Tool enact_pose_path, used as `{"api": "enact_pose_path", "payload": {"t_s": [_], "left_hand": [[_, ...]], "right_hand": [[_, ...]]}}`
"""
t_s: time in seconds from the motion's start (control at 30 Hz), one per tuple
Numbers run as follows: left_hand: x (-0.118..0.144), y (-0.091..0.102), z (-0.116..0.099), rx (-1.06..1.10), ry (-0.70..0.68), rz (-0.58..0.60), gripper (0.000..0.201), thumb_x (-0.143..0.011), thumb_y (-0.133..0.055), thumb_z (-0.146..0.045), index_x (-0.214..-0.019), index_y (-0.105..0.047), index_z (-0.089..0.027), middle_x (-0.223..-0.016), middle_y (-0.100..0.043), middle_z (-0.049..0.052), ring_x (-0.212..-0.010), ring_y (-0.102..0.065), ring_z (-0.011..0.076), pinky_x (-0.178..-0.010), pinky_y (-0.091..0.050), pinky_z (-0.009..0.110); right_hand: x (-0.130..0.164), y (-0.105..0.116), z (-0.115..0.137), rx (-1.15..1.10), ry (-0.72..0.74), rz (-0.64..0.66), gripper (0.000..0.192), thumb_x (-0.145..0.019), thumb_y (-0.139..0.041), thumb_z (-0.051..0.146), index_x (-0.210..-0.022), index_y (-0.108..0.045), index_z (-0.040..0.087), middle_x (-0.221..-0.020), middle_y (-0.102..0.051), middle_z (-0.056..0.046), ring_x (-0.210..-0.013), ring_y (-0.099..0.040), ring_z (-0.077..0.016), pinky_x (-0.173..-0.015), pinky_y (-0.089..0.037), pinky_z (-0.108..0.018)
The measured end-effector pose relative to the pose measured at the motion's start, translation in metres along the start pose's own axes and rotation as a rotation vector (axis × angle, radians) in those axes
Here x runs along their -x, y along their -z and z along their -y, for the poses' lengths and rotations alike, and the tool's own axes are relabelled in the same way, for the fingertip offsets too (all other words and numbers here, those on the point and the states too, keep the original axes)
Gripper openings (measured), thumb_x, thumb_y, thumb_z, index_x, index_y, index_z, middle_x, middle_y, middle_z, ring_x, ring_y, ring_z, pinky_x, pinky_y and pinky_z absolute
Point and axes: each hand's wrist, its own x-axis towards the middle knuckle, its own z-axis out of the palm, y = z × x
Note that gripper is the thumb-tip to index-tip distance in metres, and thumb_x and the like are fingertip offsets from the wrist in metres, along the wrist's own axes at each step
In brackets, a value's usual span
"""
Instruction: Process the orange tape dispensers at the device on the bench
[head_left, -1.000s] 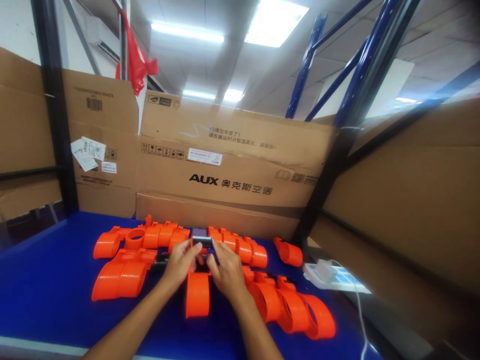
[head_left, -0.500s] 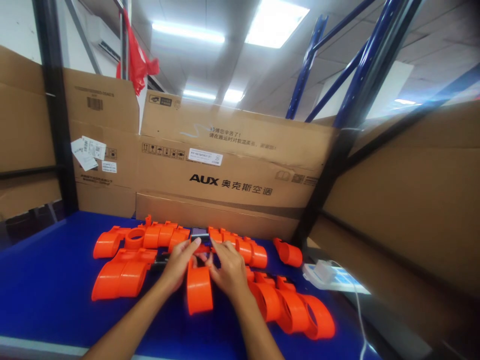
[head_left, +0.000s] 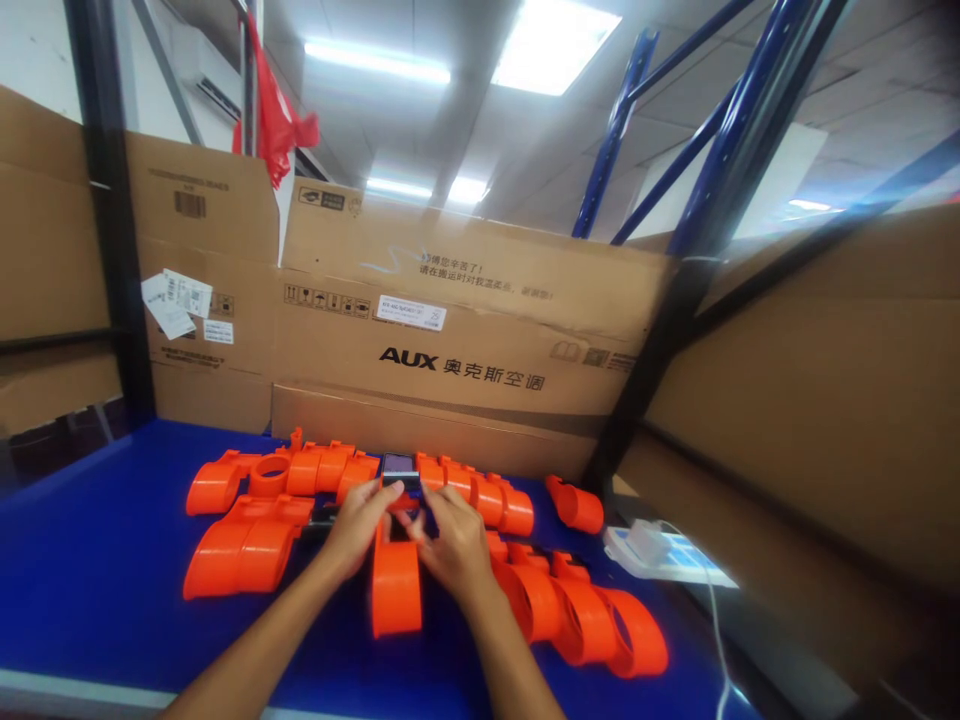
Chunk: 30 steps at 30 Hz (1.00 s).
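My left hand (head_left: pixel 358 528) is closed around the upper end of an orange plastic part with a wide ring (head_left: pixel 397 590), its thumb lying along the top near a dark piece. From the other side, my right hand (head_left: pixel 456 540) grips the same upper end with its fingers bent in. The ring hangs toward me below both hands. Just beyond my fingertips shows a small dark device with a grey screen (head_left: pixel 400 464); whether it touches the held part I cannot tell. My fingers hide most of the joint between them.
Similar orange ring parts lie in rows on the blue tabletop (head_left: pixel 97 560), to the left (head_left: pixel 244 550), behind, and to the right (head_left: pixel 585 620). A white power strip (head_left: pixel 671 555) with a cable sits at right. Cardboard (head_left: pixel 465 340) walls the back, between dark posts.
The held orange part has shifted slightly down and left, its ring tipping a little. More of the small screen beyond my hands shows now. Both hands keep their grip.
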Motion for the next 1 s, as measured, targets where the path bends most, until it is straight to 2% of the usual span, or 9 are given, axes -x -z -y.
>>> {"api": "enact_pose_path", "payload": {"t_s": [0.17, 0.27, 0.5, 0.77, 0.83, 1.0], "left_hand": [[0.001, 0.002, -0.003, 0.03, 0.023, 0.003, 0.04, -0.078, -0.065, -0.054, -0.082, -0.066, -0.014, -0.056, -0.064, 0.002, -0.037, -0.048, 0.0101, -0.04, -0.031, 0.022], [0.002, 0.003, -0.003, 0.018, 0.021, 0.003, 0.041, -0.078, -0.066, -0.054, -0.087, -0.066, -0.014, -0.055, -0.063, 0.001, -0.037, -0.048, 0.0102, -0.039, -0.031, 0.021], [0.004, 0.002, -0.006, -0.102, -0.032, 0.073, 0.035, -0.081, -0.064, -0.049, -0.085, -0.065, -0.015, -0.055, -0.061, 0.0, -0.037, -0.047, 0.0098, -0.041, -0.032, 0.022], [0.007, -0.001, -0.007, -0.066, -0.036, 0.07, 0.03, -0.079, -0.064, -0.046, -0.075, -0.062, -0.017, -0.05, -0.056, -0.003, -0.035, -0.045, 0.0095, -0.039, -0.029, 0.021], [0.007, 0.001, -0.006, -0.035, -0.027, 0.063, 0.031, -0.079, -0.063, -0.047, -0.07, -0.06, -0.017, -0.048, -0.055, -0.002, -0.034, -0.043, 0.0091, -0.038, -0.028, 0.022], [0.004, 0.007, -0.007, 0.014, -0.031, 0.013, 0.038, -0.079, -0.061, -0.047, -0.056, -0.055, -0.017, -0.044, -0.054, 0.0, -0.034, -0.043, 0.0088, -0.038, -0.029, 0.022]], "right_hand": [[-0.001, 0.009, -0.001, -0.032, 0.027, 0.022, 0.038, -0.087, -0.054, 0.019, -0.124, -0.062, 0.018, -0.081, -0.067, -0.008, -0.072, -0.062, -0.0207, -0.063, -0.054, -0.032], [-0.002, 0.015, -0.002, -0.084, 0.035, 0.018, 0.035, -0.087, -0.058, 0.023, -0.121, -0.063, 0.019, -0.086, -0.07, -0.009, -0.075, -0.063, -0.0219, -0.066, -0.055, -0.035], [-0.003, 0.017, -0.002, -0.146, -0.015, -0.005, 0.024, -0.087, -0.059, 0.023, -0.111, -0.065, 0.019, -0.087, -0.069, -0.008, -0.079, -0.063, -0.0216, -0.069, -0.054, -0.034], [-0.003, 0.018, 0.005, -0.081, 0.011, 0.018, 0.017, -0.088, -0.052, 0.019, -0.098, -0.065, 0.019, -0.075, -0.063, -0.006, -0.071, -0.057, -0.0206, -0.062, -0.048, -0.031], [-0.004, 0.02, 0.004, -0.142, -0.048, -0.004, 0.017, -0.09, -0.048, 0.02, -0.093, -0.064, 0.019, -0.075, -0.062, -0.005, -0.069, -0.057, -0.0197, -0.062, -0.047, -0.03], [-0.002, 0.023, -0.01, -0.202, -0.315, -0.217, 0.024, -0.095, -0.043, 0.026, -0.08, -0.061, 0.019, -0.069, -0.06, -0.003, -0.063, -0.057, -0.0176, -0.06, -0.044, -0.029]]}}
